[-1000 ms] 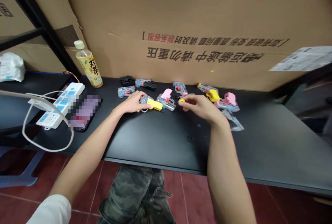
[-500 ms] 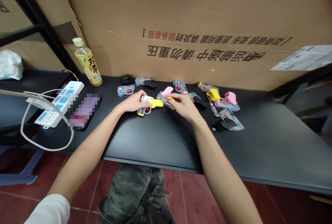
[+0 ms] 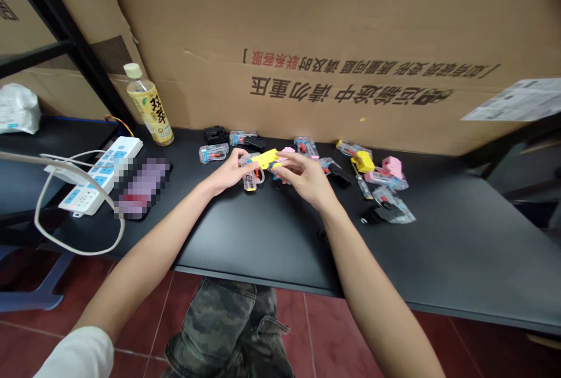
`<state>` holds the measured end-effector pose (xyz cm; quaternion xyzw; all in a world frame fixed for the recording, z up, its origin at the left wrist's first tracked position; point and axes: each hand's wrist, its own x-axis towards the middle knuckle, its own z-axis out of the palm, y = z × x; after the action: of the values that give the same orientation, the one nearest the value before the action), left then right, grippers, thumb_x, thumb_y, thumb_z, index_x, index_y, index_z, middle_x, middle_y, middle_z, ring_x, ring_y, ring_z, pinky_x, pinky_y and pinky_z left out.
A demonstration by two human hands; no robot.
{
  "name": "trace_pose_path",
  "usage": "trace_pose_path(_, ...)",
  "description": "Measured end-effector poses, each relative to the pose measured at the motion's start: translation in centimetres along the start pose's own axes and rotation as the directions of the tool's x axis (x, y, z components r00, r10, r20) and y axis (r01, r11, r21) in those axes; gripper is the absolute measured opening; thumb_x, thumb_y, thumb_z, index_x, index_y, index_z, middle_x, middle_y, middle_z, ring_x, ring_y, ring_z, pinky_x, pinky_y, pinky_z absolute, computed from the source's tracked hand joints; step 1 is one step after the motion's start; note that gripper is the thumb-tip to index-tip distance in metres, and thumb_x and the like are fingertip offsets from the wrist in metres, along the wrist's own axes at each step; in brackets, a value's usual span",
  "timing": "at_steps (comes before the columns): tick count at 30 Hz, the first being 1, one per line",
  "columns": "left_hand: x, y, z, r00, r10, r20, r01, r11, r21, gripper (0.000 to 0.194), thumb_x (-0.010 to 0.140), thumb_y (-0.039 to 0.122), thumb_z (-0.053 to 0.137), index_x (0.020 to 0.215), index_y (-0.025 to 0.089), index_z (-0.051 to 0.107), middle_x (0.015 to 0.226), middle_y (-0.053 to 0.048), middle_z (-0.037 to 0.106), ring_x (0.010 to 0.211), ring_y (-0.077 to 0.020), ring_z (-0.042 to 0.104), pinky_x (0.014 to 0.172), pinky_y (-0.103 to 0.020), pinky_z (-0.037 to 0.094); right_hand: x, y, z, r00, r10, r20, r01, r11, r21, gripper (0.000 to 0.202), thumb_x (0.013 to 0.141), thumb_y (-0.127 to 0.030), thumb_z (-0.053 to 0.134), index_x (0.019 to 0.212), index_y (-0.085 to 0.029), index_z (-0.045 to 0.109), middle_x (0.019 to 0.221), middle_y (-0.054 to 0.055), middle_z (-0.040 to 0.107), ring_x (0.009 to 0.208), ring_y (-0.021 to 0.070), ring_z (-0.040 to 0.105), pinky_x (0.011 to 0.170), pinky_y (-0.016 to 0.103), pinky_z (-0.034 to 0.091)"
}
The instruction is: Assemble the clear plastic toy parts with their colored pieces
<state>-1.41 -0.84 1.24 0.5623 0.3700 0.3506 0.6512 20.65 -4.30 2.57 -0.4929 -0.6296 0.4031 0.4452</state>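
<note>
Our left hand [image 3: 230, 172] covers one end of the clear toy [image 3: 249, 182], so we cannot see how it joins the yellow piece [image 3: 268, 158]; the small yellow bit [image 3: 276, 165] pinched in our right hand [image 3: 309, 182] is too tiny for us to make out; those same fingers hide most of the pink piece [image 3: 288, 151]; our right forearm [image 3: 372, 284] partly covers a black ring [image 3: 323, 236]; the phone's [image 3: 144, 188] screen is pixelated; we cannot read the print on the paper label [image 3: 517, 100], cut by the right edge; the left edge crops the white packet [image 3: 18, 109], the bottom edge our camouflage trousers [image 3: 219, 331] and white sleeve [image 3: 79, 354].
</note>
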Motion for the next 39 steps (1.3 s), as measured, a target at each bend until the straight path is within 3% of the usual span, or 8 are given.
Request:
trace_pose_path(5, 0.3, -0.5, 0.6, 0.994, 0.106, -0.009, -0.106, 0.992, -0.061, 0.055, 0.083, 0.043, 0.079, 0.121, 0.020, 0.046, 0.092, -0.005, 0.073, 0.082, -0.0209, 0.075, 0.077, -0.036, 0.059, 0.1, 0.4, 0.3, 0.997, 0.034, -0.070, -0.030, 0.998, 0.052, 0.045, 0.068, -0.058, 0.086, 0.086, -0.018, 0.077, 0.085, 0.008, 0.076, 0.072, 0.0184, 0.066, 0.066, 0.034, 0.056)
trace_pose_path(10, 0.2, -0.7, 1.3, 0.989, 0.150, -0.016, -0.151, 0.988, -0.037, 0.051, 0.082, 0.041, 0.081, 0.120, 0.019, 0.054, 0.095, -0.005, 0.073, 0.084, -0.0189, 0.073, 0.084, -0.036, 0.058, 0.1, 0.5, 0.7, 0.992, 0.070, -0.102, -0.062, 0.995, 0.082, 0.048, 0.065, -0.060, 0.087, 0.088, -0.018, 0.079, 0.088, 0.008, 0.078, 0.071, 0.0186, 0.066, 0.065, 0.034, 0.056)
trace_pose_path(23, -0.1, -0.5, 2.0, 0.982, 0.173, -0.075, -0.173, 0.985, 0.012, 0.048, 0.078, 0.037, 0.083, 0.115, 0.018, 0.058, 0.097, -0.004, 0.071, 0.076, -0.0152, 0.069, 0.077, -0.032, 0.056, 0.0, 0.3, 1.9, 0.990, 0.093, -0.104, -0.081, 0.990, 0.117, 0.048, 0.064, -0.061, 0.087, 0.081, -0.019, 0.072, 0.073, 0.004, 0.071, 0.058, 0.0145, 0.060, 0.053, 0.030, 0.052)
trace_pose_path(29, 0.0, -0.3, 2.1, 0.982, 0.144, -0.121, -0.148, 0.989, -0.026, 0.040, 0.076, 0.027, 0.081, 0.108, 0.018, 0.059, 0.102, -0.004, 0.070, 0.077, -0.0147, 0.069, 0.077, -0.034, 0.057, -0.2, -0.1, 2.0, 0.985, 0.164, -0.061, -0.148, 0.967, 0.209, 0.049, 0.060, -0.058, 0.091, 0.085, -0.019, 0.071, 0.081, 0.006, 0.075, 0.070, 0.0197, 0.069, 0.055, 0.031, 0.057)
trace_pose_path(39, -0.9, 1.0, 2.8, 0.983, 0.089, -0.161, -0.105, 0.990, -0.094, 0.030, 0.071, 0.014, 0.075, 0.093, 0.020, 0.055, 0.083, 0.002, 0.068, 0.068, -0.0143, 0.067, 0.072, -0.033, 0.057, -0.2, 0.2, 2.4, 0.988, 0.142, -0.060, -0.118, 0.945, 0.305, 0.061, 0.053, -0.058, 0.094, 0.069, -0.023, 0.046, 0.080, 0.003, 0.072, 0.071, 0.0179, 0.069, 0.063, 0.034, 0.061)
